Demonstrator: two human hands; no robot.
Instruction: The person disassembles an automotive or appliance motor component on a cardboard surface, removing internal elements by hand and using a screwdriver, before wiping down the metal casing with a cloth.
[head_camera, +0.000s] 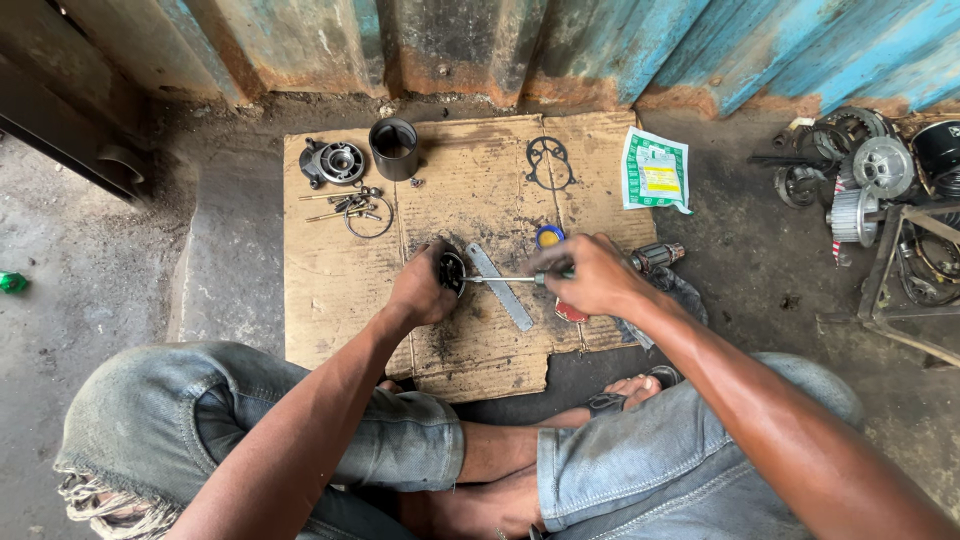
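Observation:
My left hand (422, 288) grips a small dark round metal part (452, 270) and holds it on edge over the cardboard sheet (340, 290). In my right hand (588, 275) is a screwdriver (503, 279), its shaft pointing left with the tip at the round part. A flat grey metal strip (501, 290) lies on the cardboard under the shaft. Just behind my right hand sit a small blue and yellow cap (548, 237) and a motor armature (656, 257). A red object (571, 313) shows under my right hand.
At the cardboard's far edge lie a round metal housing (334, 162), a dark cylinder (394, 148), long bolts with a ring (352, 207), a black gasket (549, 162) and a green and white packet (655, 170). A pile of metal parts (868, 170) lies right. My crossed legs are near.

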